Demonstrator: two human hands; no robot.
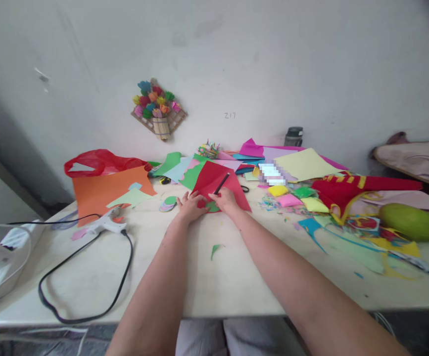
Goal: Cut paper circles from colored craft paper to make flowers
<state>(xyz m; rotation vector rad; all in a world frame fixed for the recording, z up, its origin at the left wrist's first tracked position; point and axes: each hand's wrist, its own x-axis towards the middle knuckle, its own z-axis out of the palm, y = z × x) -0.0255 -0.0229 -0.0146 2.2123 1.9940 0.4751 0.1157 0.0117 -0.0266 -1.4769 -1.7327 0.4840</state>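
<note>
A red sheet of paper (232, 193) lies on the table in front of me, with a small green paper piece (213, 205) on its near edge. My left hand (192, 205) rests on the sheet's left side, fingers spread beside the green piece. In my right hand (227, 200) is a dark pencil (221, 183), its upper end pointing up and away; the tip is hidden by the fingers. Left of my left hand sits a small stack of paper circles (168, 203), green on top. A green scrap (216, 251) lies between my forearms.
A white glue gun (106, 223) with a black cord lies at left, near a power strip (17, 242) and an orange sheet (103, 190). Coloured papers pile along the wall. At right are clay packets (288, 200), scraps, red cloth (348, 193) and a green fruit (407, 222).
</note>
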